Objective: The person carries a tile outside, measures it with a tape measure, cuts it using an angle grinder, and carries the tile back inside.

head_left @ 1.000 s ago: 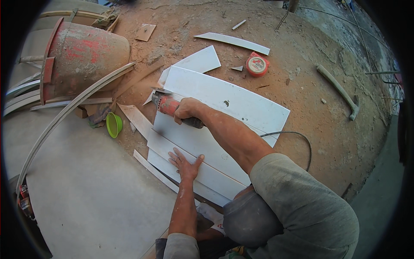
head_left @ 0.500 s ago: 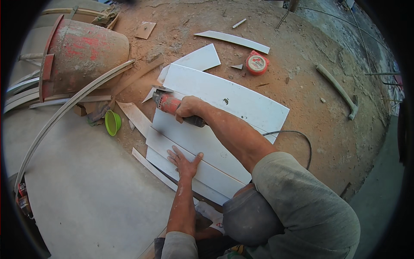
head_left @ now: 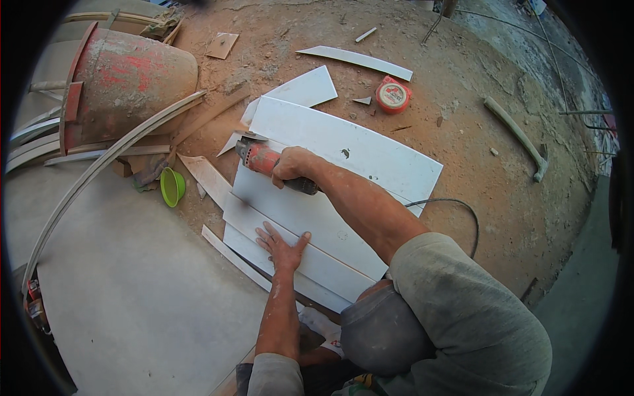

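The right hand [head_left: 292, 165] is wrapped around a red-and-black power grinder [head_left: 262, 158], its long axis running toward the upper left, its head by the left edge of the flat white panels [head_left: 307, 204]. The open left hand [head_left: 284, 252] lies fingers spread on the panels' near side, well apart, the grinder ahead of it. Past the panels' far edge, a round red tape measure [head_left: 393, 96] rests on brown dirt ground [head_left: 456, 142].

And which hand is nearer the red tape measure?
Right. The right hand, on the power tool, is below-left of the tape measure; the left hand, on a white panel, is farther below.
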`<state>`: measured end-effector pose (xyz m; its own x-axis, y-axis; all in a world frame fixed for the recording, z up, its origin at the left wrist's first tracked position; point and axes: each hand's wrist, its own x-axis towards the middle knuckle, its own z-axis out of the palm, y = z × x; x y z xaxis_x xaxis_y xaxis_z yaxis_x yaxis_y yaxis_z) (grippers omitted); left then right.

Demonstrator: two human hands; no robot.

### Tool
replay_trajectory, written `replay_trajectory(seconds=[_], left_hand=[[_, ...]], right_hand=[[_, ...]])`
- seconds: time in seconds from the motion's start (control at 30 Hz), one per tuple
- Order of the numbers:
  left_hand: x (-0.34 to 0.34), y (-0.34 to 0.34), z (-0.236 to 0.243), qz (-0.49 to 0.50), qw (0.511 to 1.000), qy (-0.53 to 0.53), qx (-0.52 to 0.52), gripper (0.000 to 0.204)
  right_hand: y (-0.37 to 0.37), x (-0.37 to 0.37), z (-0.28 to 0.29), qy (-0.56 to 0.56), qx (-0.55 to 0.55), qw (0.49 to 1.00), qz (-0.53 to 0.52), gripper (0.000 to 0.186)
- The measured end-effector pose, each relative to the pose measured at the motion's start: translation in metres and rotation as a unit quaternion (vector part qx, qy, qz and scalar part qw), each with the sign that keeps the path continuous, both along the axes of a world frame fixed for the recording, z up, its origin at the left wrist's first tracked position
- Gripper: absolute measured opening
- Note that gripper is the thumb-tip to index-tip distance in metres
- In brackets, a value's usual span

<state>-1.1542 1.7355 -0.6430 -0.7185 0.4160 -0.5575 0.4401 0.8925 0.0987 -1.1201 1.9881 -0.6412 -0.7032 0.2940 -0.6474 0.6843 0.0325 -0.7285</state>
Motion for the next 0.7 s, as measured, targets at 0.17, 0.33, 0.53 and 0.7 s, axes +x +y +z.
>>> replay_trajectory(seconds=[0.17, 0.33, 0.53, 0.7], left_hand=[[0.0, -0.001, -0.001, -0.004, 1.0, 0.004, 0.001, 0.129], [0.0, 0.0, -0.001, -0.006, 1.0, 0.01, -0.009, 0.128], [0.002, 0.002, 0.002, -0.002, 1.0, 0.007, -0.009, 0.128], [0.002, 0.002, 0.002, 0.003, 1.0, 0.006, -0.009, 0.128]], right_hand=[[-0.001, 0.004, 0.001, 0.001, 0.003, 1.0, -0.001, 0.046], [-0.001, 0.01, 0.003, -0.006, 0.005, 1.0, 0.003, 0.046], [-0.001, 0.014, 0.007, -0.013, 0.004, 1.0, 0.006, 0.046], [-0.001, 0.015, 0.005, -0.011, 0.0, 1.0, 0.007, 0.045]])
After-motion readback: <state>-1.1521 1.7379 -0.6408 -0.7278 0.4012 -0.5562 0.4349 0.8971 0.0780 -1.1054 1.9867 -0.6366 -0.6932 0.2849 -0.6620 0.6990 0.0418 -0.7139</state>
